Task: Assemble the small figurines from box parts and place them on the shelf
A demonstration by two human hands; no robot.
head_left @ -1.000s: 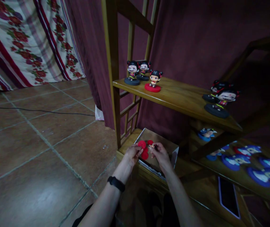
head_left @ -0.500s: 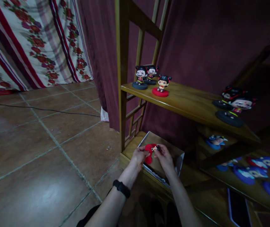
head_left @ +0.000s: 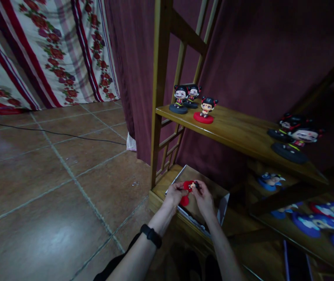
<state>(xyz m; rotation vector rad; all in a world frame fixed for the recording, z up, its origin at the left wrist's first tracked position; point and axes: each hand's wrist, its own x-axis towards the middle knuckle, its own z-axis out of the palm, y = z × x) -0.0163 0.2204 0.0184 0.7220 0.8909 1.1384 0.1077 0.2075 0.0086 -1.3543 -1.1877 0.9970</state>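
Over an open cardboard box point(head_left: 223, 207), both hands are closed on one small black-haired figurine point(head_left: 194, 185). My left hand point(head_left: 174, 198), with a black band on its wrist, pinches the figurine's red round base point(head_left: 186, 184). At the head end, the fingers of my right hand point(head_left: 205, 198) grip the figurine. Another red disc point(head_left: 184, 201) shows just below the left fingers; whether it is held or lies in the box I cannot tell. A similar figurine on a red base point(head_left: 203, 117) sits on the wooden shelf point(head_left: 231, 134) above.
Two dark-based figurines point(head_left: 179, 102) stand at the shelf's left end, and two more point(head_left: 291, 150) at its right. Several blue-based figurines point(head_left: 306, 224) are on a lower shelf. A phone-like dark object point(head_left: 298, 261) lies lower right. The shelf post point(head_left: 156, 128) rises beside the left hand.
The view has shifted slightly, so the shelf appears further right. Both hands keep their hold on the figurine, which is turned a little; less of the lower red disc shows.
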